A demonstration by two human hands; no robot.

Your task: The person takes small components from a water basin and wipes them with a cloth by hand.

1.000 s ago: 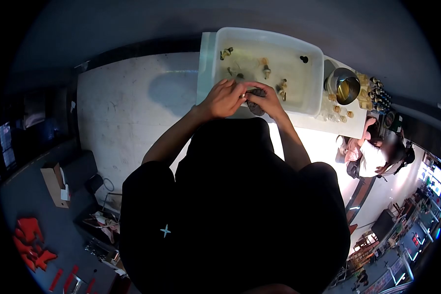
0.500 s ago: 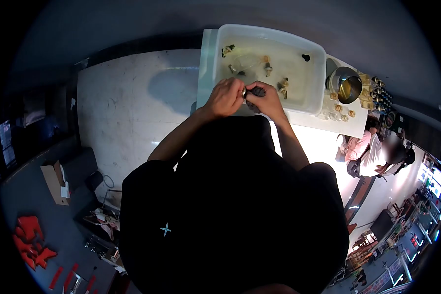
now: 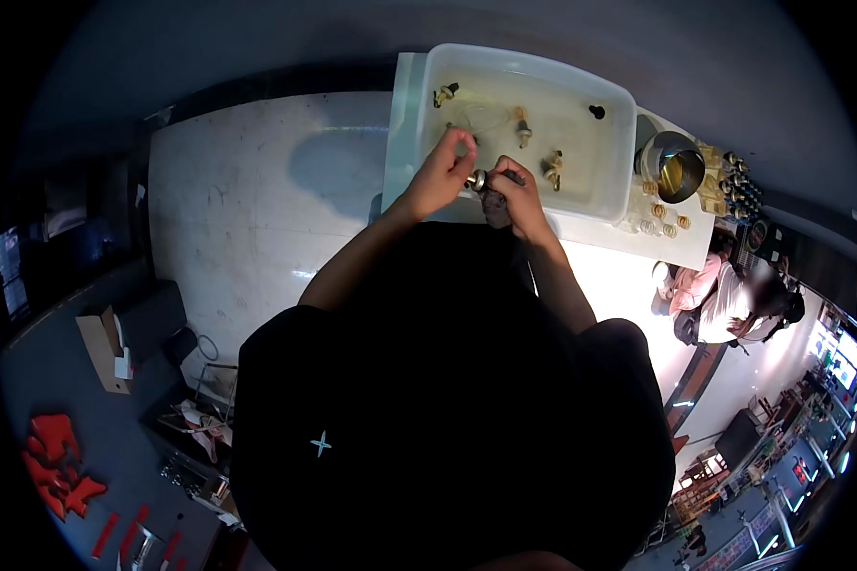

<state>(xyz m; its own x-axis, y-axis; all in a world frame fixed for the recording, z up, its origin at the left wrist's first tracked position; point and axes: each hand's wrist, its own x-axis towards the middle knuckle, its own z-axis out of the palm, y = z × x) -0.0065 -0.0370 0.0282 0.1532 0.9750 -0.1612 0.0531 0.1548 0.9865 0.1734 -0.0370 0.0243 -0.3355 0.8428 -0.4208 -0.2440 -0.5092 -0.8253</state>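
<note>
My right hand is closed around a dark grey cloth, with a small shiny metal part sticking out of the cloth toward the left. Close beside that part, my left hand has its fingers curved and apart; whether it touches the metal is not clear. Both hands are over the near edge of a white plastic tub of water. Inside the tub lie several small metal-and-dark parts, among them one at the right, one in the middle and one at the far left.
A round black lid or cap is in the tub. To its right stand a metal bowl, several small clear pieces with gold rings and rows of dark-topped parts. A person sits at the right. A cardboard box is at lower left.
My left hand has come away from my right and lifted, its fingers loosening. More of the metal part now shows, and the cloth hangs lower in my right hand.
</note>
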